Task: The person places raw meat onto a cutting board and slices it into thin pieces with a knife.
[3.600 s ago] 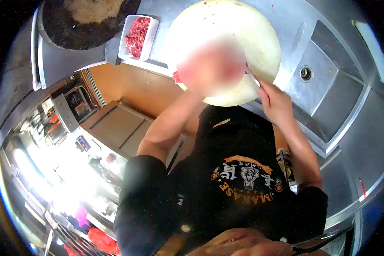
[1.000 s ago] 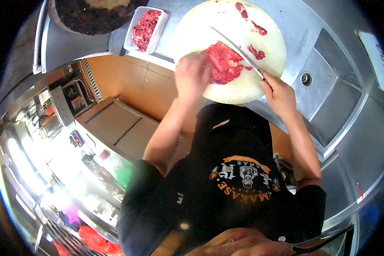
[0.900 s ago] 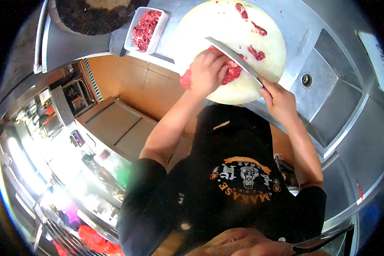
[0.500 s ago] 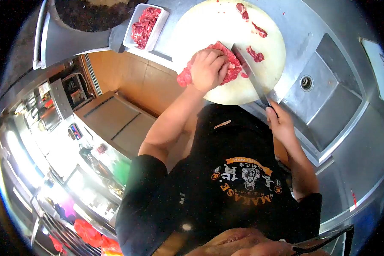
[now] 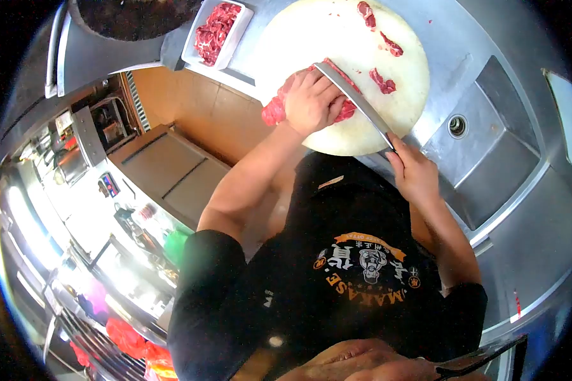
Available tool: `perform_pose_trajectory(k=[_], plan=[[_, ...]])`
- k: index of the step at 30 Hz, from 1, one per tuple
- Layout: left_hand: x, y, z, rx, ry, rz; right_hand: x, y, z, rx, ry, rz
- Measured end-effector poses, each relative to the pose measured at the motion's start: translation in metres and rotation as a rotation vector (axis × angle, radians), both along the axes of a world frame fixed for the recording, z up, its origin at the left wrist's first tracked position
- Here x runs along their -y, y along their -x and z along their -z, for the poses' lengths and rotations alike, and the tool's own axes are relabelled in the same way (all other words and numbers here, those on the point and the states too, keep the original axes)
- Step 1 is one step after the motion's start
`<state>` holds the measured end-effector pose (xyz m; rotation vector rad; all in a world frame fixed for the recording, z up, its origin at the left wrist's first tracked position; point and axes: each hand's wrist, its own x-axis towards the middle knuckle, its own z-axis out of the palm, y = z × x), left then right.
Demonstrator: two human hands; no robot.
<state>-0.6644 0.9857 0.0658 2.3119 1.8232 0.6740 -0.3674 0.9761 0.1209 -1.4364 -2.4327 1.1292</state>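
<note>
My left hand (image 5: 310,105) lies over a slab of raw red meat (image 5: 273,113), fingers curled down on it near the left side of the round white cutting board (image 5: 403,120). My right hand (image 5: 414,170) is wrapped around the handle of a kitchen knife (image 5: 361,100). Its long blade slants across the right part of the meat, close to my left fingertips. Whether the edge is in the meat cannot be made out. Small scraps of meat, one of them a dark red trimming (image 5: 382,81), lie apart on the board's right side.
A white plastic tub (image 5: 240,33) of sliced meat stands at the board's upper left. To the right is a steel sink (image 5: 499,152) with a drain (image 5: 457,126). A dark round surface (image 5: 133,19) sits at the top left. Lower cabinets (image 5: 171,168) stand at left.
The knife has shifted left, from beside the meat's right edge to over the meat, and its blade now leans flatter. My left hand holds nearly the same place.
</note>
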Motion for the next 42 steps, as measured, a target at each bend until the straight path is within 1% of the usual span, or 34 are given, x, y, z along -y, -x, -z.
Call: perform_pose_trajectory(k=[3, 6, 9, 12, 15, 18, 19, 20, 21, 23, 25, 26, 28, 30, 34, 37, 40, 42], plan=[[-0.003, 0.001, -0.002, 0.000, 0.015, -0.013, -0.018, 0.023, 0.013, -0.003, 0.046, -0.030], [-0.002, 0.001, 0.001, 0.018, 0.007, -0.017, -0.048, 0.068, 0.021, -0.103, 0.047, -0.033], [-0.002, 0.002, 0.004, 0.042, 0.019, -0.005, -0.049, 0.072, 0.018, -0.126, 0.094, -0.014], [-0.004, 0.001, 0.005, 0.056, 0.019, -0.019, -0.020, 0.032, 0.006, -0.044, 0.111, 0.010], [-0.002, 0.003, 0.008, 0.080, 0.009, -0.027, -0.026, 0.034, 0.011, -0.034, 0.091, 0.009], [-0.002, 0.001, 0.009, 0.109, -0.007, -0.035, -0.073, 0.108, 0.031, -0.020, 0.151, 0.009], [0.001, 0.001, 0.009, 0.115, -0.006, -0.034, -0.096, 0.130, 0.033, -0.102, 0.121, -0.034], [0.002, 0.002, 0.009, 0.121, -0.009, -0.022, -0.116, 0.147, 0.040, -0.102, 0.168, 0.007], [0.000, 0.004, 0.008, 0.125, -0.021, -0.004, -0.121, 0.155, 0.041, -0.178, 0.045, 0.093], [-0.001, 0.004, 0.011, 0.139, -0.038, -0.022, -0.113, 0.141, 0.030, -0.165, -0.011, 0.213], [0.004, 0.002, 0.012, 0.177, -0.051, -0.063, -0.082, 0.110, 0.015, -0.191, -0.103, 0.194], [0.002, 0.002, 0.007, 0.171, -0.055, -0.043, -0.065, 0.091, 0.007, -0.207, -0.149, 0.183], [0.003, 0.002, 0.006, 0.125, -0.063, -0.035, -0.033, 0.059, -0.013, -0.029, -0.009, 0.096], [0.001, 0.003, 0.006, 0.081, -0.061, -0.032, -0.008, 0.041, -0.024, 0.011, -0.004, 0.072], [-0.002, 0.000, 0.006, 0.039, -0.043, -0.058, -0.015, 0.033, -0.016, 0.024, 0.041, 0.051], [-0.003, -0.001, 0.007, 0.042, -0.054, -0.078, -0.042, 0.067, 0.005, -0.087, 0.012, 0.004], [-0.003, -0.003, 0.006, 0.057, -0.054, -0.079, -0.054, 0.082, 0.019, -0.134, 0.049, -0.012], [-0.003, -0.004, 0.003, 0.055, -0.021, -0.080, -0.037, 0.055, 0.016, -0.063, 0.084, -0.017]])
